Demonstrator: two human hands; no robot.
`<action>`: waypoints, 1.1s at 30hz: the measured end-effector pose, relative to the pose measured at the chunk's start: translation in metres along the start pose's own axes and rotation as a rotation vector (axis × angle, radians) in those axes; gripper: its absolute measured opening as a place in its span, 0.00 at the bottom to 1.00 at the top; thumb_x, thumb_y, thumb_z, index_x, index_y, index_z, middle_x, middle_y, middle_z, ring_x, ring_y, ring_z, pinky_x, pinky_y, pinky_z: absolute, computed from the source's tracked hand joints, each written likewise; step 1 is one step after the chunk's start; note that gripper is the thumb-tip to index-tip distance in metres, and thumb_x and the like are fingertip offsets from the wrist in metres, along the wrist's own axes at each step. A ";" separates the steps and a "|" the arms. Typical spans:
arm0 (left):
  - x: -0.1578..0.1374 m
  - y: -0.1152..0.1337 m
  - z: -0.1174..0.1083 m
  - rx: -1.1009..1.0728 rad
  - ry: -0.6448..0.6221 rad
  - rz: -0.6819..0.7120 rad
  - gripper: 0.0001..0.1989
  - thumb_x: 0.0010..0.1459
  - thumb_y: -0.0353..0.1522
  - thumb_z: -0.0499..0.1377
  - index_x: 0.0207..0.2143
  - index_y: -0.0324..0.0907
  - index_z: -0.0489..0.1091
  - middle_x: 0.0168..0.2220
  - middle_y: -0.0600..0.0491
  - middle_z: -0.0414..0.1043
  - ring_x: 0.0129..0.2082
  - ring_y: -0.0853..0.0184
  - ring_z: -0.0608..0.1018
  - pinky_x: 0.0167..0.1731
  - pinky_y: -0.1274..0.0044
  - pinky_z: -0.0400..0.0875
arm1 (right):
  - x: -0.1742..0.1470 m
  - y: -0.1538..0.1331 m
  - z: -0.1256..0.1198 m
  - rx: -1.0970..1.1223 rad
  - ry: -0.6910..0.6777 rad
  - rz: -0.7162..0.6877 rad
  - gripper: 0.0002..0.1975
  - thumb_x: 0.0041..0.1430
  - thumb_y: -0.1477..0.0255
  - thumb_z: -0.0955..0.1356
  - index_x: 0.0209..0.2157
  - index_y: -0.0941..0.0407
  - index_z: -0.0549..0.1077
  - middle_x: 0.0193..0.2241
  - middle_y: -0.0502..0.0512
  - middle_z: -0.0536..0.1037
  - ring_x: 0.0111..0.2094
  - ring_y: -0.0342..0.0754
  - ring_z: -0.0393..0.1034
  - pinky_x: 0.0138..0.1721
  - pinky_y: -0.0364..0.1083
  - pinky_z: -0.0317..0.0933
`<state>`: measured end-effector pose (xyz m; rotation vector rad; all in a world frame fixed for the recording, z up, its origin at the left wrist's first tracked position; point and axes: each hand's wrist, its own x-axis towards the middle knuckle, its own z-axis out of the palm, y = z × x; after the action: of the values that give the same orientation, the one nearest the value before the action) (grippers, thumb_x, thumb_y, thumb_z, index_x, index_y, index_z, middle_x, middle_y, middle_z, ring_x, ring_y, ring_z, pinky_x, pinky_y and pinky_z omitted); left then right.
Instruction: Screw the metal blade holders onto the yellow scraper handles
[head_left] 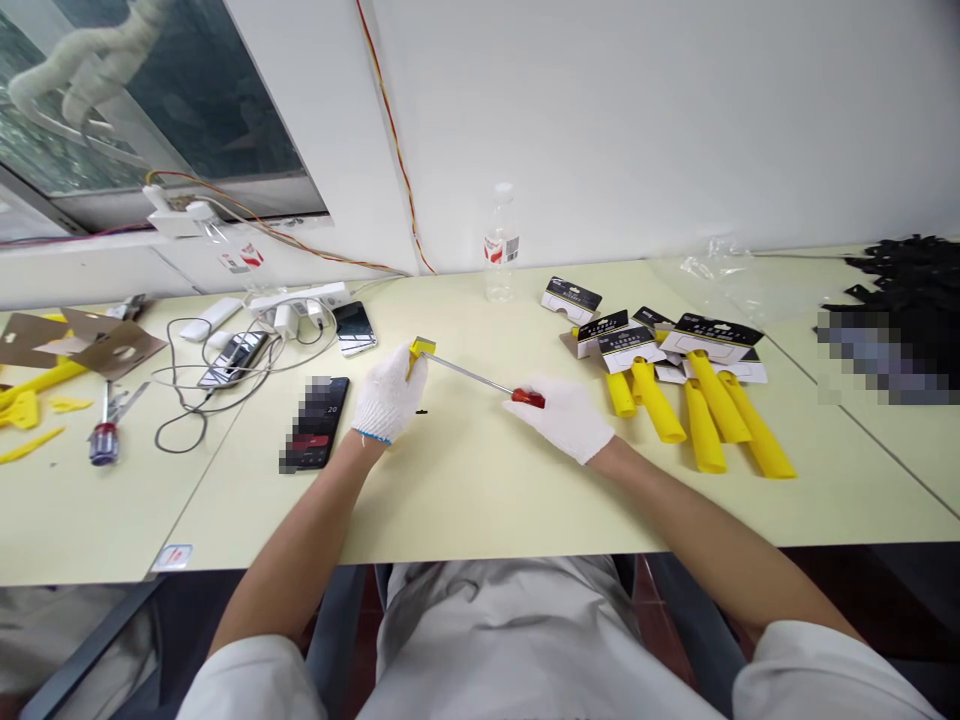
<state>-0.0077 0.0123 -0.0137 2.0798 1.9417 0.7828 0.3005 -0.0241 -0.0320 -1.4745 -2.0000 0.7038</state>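
Note:
In a white knit glove, my left hand (391,392) is closed around a small yellow plastic piece (424,347), whose top end shows above the fingers. My gloved right hand (564,412) grips a screwdriver (528,398) by its red handle. The long metal shaft (472,374) runs leftward, and its tip meets the yellow piece. A tiny black part (421,412) lies on the table beside my left hand. Most of the yellow piece is hidden by the glove.
Yellow handles with black-and-white cards (660,400) lie at right, near a black pile (900,300). A phone (319,425) is left of my hand. Tangled cables (247,370), another screwdriver (104,442) and yellow parts (26,410) are farther left. A bottle (501,245) stands at the wall.

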 end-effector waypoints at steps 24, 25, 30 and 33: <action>-0.001 0.002 -0.001 -0.019 -0.015 0.021 0.18 0.82 0.45 0.53 0.49 0.43 0.76 0.34 0.47 0.80 0.41 0.54 0.83 0.50 0.64 0.75 | -0.002 -0.012 -0.012 0.484 -0.495 0.324 0.25 0.78 0.51 0.63 0.43 0.57 0.78 0.23 0.49 0.75 0.15 0.40 0.54 0.19 0.44 0.47; -0.001 0.002 -0.001 -0.015 -0.014 0.024 0.18 0.82 0.45 0.53 0.48 0.43 0.76 0.35 0.47 0.80 0.42 0.54 0.83 0.50 0.64 0.75 | -0.002 -0.011 -0.012 0.432 -0.465 0.307 0.23 0.75 0.51 0.66 0.41 0.56 0.77 0.23 0.48 0.74 0.16 0.40 0.55 0.20 0.43 0.48; -0.002 0.002 0.000 0.004 -0.014 0.022 0.18 0.82 0.45 0.53 0.50 0.41 0.75 0.37 0.45 0.81 0.46 0.52 0.83 0.52 0.62 0.75 | -0.001 -0.006 -0.004 0.084 -0.159 0.091 0.14 0.65 0.58 0.76 0.38 0.54 0.75 0.32 0.53 0.81 0.30 0.48 0.72 0.33 0.46 0.63; -0.001 0.003 0.000 0.008 -0.020 0.013 0.18 0.82 0.45 0.54 0.50 0.40 0.75 0.37 0.44 0.81 0.47 0.51 0.83 0.53 0.61 0.74 | 0.001 -0.001 0.001 0.017 -0.078 0.044 0.11 0.68 0.62 0.74 0.37 0.54 0.76 0.38 0.59 0.84 0.40 0.54 0.76 0.41 0.50 0.64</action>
<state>-0.0057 0.0113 -0.0124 2.0983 1.9261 0.7556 0.2988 -0.0235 -0.0317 -1.5072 -2.0196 0.8058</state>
